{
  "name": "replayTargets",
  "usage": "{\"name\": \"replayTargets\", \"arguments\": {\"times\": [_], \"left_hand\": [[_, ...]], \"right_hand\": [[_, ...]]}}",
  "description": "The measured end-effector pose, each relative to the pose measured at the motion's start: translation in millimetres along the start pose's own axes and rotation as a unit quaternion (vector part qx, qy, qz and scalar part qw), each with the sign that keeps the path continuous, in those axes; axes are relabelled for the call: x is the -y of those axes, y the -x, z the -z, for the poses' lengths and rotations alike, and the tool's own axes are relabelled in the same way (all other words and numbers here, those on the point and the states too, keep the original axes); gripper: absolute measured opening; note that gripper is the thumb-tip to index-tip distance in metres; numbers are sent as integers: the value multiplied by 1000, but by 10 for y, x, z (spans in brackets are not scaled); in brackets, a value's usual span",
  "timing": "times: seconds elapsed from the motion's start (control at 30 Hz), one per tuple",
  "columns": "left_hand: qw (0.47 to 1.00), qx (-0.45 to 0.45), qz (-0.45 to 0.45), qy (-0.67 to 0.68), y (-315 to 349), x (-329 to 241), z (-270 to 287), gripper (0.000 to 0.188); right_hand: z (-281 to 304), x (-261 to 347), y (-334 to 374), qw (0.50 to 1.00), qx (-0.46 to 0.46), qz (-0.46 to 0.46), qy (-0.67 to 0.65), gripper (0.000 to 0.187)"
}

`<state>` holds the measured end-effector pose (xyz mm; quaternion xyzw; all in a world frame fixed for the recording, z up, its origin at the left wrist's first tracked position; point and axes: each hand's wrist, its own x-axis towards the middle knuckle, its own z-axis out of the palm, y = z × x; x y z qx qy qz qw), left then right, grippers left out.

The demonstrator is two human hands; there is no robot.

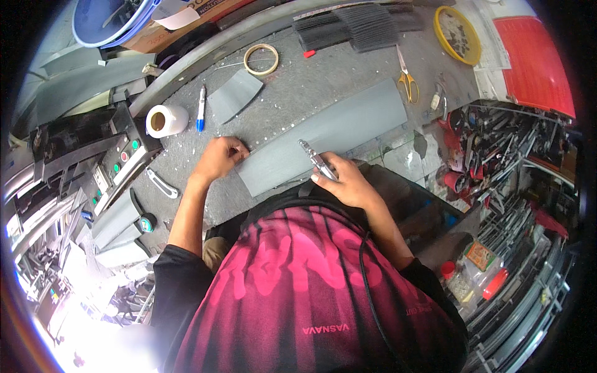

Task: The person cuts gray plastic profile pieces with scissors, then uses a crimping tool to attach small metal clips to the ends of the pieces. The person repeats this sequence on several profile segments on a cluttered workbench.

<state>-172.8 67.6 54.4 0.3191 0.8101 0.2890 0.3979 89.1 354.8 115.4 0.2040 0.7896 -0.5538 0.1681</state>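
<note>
A long grey sheet [323, 133] lies slanted across the workbench in front of me. At its left end my left hand [217, 160] is closed, thumb and finger brought together by the sheet's corner; what they pinch, if anything, is hidden. My right hand [343, 180] grips a silver pliers-like hand tool [316, 159], its jaws pointing up and left above the sheet. Beyond my left hand rest a smaller grey piece [235, 95] and a blue-and-white marker [201, 109].
Around the bench are a tape ring [261, 59], a white roll [168, 121], a utility knife [163, 183], yellow-handled scissors [408, 81] and a yellow bowl [458, 36]. Dark ribbed strips [364, 28] lie at the back. Shelves packed with metal parts [516, 149] stand at right.
</note>
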Motion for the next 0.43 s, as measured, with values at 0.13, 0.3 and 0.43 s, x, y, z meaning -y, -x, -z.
{"name": "replayTargets", "arguments": {"times": [0.13,0.3,0.43], "left_hand": [[989,-55,-115,-74,32,-101,-33,9],[990,-98,-88,-53,154,-158,-14,16],[998,-26,3,63,215,-212,117,17]], "right_hand": [[-149,95,-21,1000,-2,-13,-12,52],[-244,279,-95,999,29,17,18,51],[-345,394,-245,993,59,99,1,50]]}}
